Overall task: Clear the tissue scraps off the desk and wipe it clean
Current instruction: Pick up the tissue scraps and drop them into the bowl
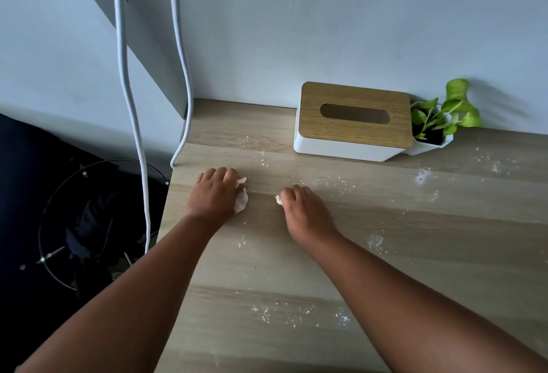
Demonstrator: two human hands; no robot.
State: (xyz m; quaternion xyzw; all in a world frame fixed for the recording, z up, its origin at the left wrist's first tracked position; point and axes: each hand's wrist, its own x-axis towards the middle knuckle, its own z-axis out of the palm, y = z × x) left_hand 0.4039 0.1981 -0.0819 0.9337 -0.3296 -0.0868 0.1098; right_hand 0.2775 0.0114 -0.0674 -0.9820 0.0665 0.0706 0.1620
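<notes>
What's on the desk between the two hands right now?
In the head view, just bare wood between the left hand and right hand; each holds a tissue scrap, and crumbs lie farther out.

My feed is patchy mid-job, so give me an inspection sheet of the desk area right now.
Surface: light wood-grain desk strewn with white crumbs and smears.
Job's things: crumpled white tissue scraps under the left hand, a small scrap at the right.
Clutter: white tissue box with wooden lid; green plant in white pot.
Grippers: left hand, right hand, both closed on scraps.
Cables: two white cables hanging at the desk's left.
Surroundings: pale wall; round dark bin on the floor.
</notes>
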